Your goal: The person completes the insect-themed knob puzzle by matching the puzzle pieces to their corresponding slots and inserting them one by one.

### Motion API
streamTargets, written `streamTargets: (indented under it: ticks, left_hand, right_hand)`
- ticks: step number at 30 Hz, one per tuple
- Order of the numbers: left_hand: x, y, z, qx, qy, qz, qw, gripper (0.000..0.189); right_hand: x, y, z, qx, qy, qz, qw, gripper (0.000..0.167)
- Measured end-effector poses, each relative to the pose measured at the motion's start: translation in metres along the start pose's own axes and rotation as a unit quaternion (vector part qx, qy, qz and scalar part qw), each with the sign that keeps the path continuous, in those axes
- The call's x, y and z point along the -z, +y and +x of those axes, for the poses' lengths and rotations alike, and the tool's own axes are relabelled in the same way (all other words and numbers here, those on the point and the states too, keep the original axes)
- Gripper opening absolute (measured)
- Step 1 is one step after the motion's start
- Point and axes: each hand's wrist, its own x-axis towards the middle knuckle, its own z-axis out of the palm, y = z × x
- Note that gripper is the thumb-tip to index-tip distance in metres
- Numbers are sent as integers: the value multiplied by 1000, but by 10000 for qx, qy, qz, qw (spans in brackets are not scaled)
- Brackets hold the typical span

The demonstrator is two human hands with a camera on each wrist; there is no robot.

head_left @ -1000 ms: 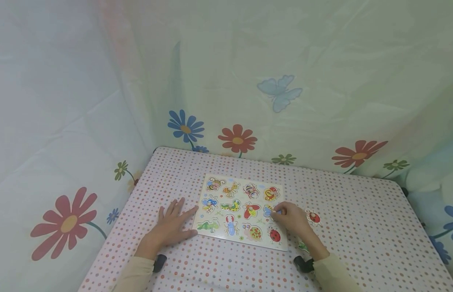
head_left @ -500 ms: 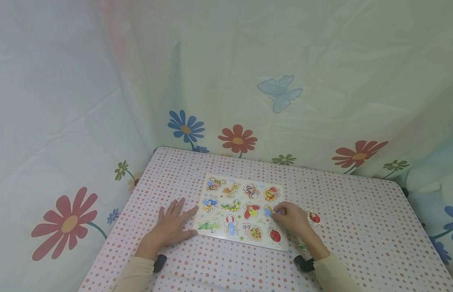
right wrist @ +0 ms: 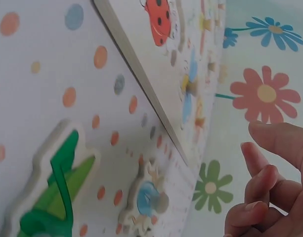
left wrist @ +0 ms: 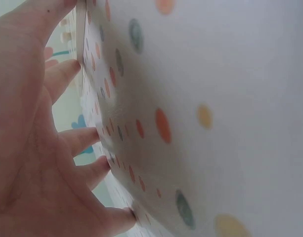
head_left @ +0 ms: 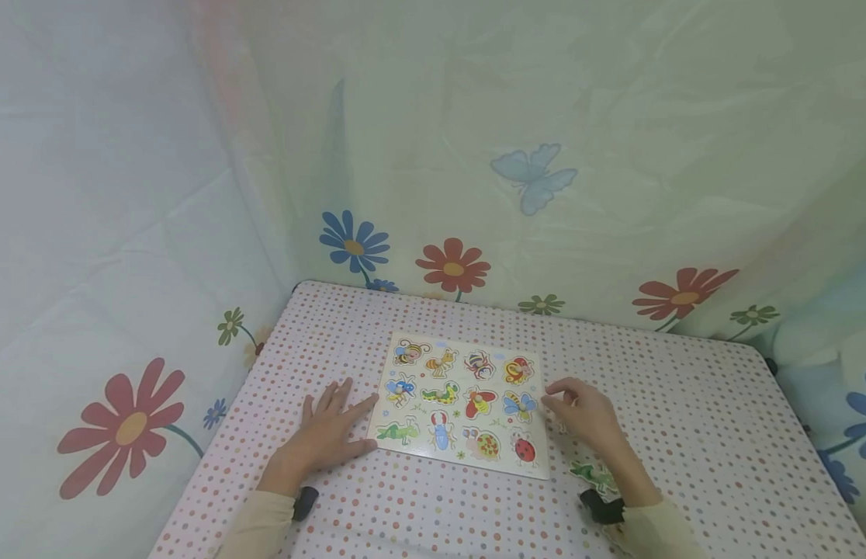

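A pegged insect puzzle board lies flat on the table. My left hand rests on the tablecloth with fingers spread, thumb and forefinger at the board's left edge. In its right column sits a blue-winged bee piece, its wooden knob showing in the right wrist view. Just right of that piece, my right hand hovers with bent fingers and nothing between thumb and forefinger. A ladybird picture without a knob is in the board's near right corner. Loose on the cloth are a green grasshopper piece and a knobbed blue piece.
Dotted cloth covers the table. Flower-printed curtains stand behind it and on both sides. Part of another loose piece shows beside the right wrist's black camera.
My right hand has let go of the blue-winged bee piece and moved right, off the board. The bee and the grasshopper piece are now more visible. The left hand has stayed put.
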Motion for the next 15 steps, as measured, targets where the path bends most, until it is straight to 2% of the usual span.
streamTargets:
  ticks: [3,8,15]
  left_hand:
    - [1,0,0,-8,16,0,10000,76]
    - [2,1,0,-29,48,0,10000,76]
    - [2,1,-1,-45,53,-10,10000,76]
  right_hand:
    - [6,2,-4,136,197,45,9997,30]
    - [13,6,-11,130,527,160,9984,28]
    - [30,6,-24,94,511,183,9985,34]
